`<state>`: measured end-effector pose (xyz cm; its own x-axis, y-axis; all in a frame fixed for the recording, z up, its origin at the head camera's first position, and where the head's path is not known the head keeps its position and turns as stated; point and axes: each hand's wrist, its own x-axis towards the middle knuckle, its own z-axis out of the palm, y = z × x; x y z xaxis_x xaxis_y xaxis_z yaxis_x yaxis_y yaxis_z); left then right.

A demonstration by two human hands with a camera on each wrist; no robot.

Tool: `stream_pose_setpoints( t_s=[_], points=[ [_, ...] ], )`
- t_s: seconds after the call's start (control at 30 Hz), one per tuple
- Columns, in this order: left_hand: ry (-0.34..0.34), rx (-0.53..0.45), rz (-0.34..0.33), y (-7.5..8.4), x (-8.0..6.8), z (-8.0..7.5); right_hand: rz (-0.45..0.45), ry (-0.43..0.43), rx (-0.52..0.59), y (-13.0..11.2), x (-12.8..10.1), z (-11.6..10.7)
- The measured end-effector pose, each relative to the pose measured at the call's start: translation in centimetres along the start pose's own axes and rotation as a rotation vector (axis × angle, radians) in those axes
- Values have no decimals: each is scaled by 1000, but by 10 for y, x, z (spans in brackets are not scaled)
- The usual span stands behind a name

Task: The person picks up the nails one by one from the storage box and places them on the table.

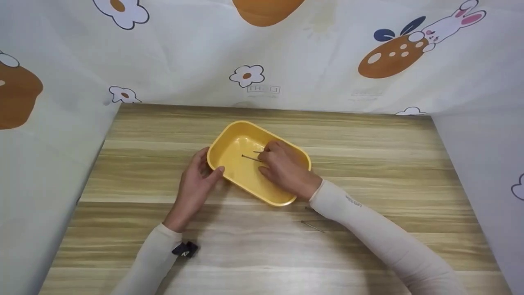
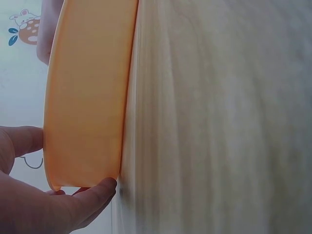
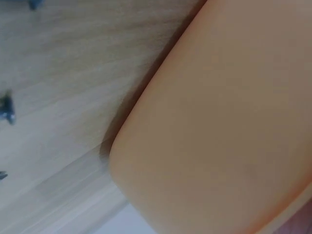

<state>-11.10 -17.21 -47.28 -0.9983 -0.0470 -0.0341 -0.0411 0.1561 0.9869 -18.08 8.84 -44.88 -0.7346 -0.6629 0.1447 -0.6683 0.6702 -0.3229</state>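
The left hand (image 1: pixel 195 180) lay on the wooden tabletop (image 1: pixel 368 164) at the near-left corner of the yellow tray (image 1: pixel 233 164), thumb hooked against the tray's rim and fingers curled round its outer wall. That grip looked meant to steady the tray so it would not slide. The left wrist view showed the same thing from below: thumb (image 2: pixel 90 195) and a finger touching the tray's wall (image 2: pixel 87 97) where it met the tabletop.

The tray sat near the middle of the tabletop, turned at an angle. Inside it lay a thin metal pin (image 1: pixel 250 157), nail-like, on the tray floor.

The right hand (image 1: pixel 282 166) reached over the tray's near-right rim, fingers bent down into the tray with the tips closed together at the pin's right end, seemingly pinching it; a second short sliver showed just above the fingertips. The right wrist view showed only the tray's outer wall and bare wood.

Further right, on the tabletop beside the right sleeve (image 1: pixel 368 229), another thin pin (image 1: pixel 312 225) lay apart from the tray.
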Motion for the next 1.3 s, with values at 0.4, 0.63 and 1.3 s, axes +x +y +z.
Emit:
stream_pose_setpoints(
  t_s=[0.4, 0.63, 1.3],
  points=[
    [7, 0, 6, 0, 0, 1, -29, 42, -49, 1, 5, 7],
    [-2, -23, 20, -1, 0, 1, -39, 58, -88, 1, 6, 13],
    [3, 2, -3, -1, 1, 1, -55, 69, -230, -3, 12, 17]
  ],
)
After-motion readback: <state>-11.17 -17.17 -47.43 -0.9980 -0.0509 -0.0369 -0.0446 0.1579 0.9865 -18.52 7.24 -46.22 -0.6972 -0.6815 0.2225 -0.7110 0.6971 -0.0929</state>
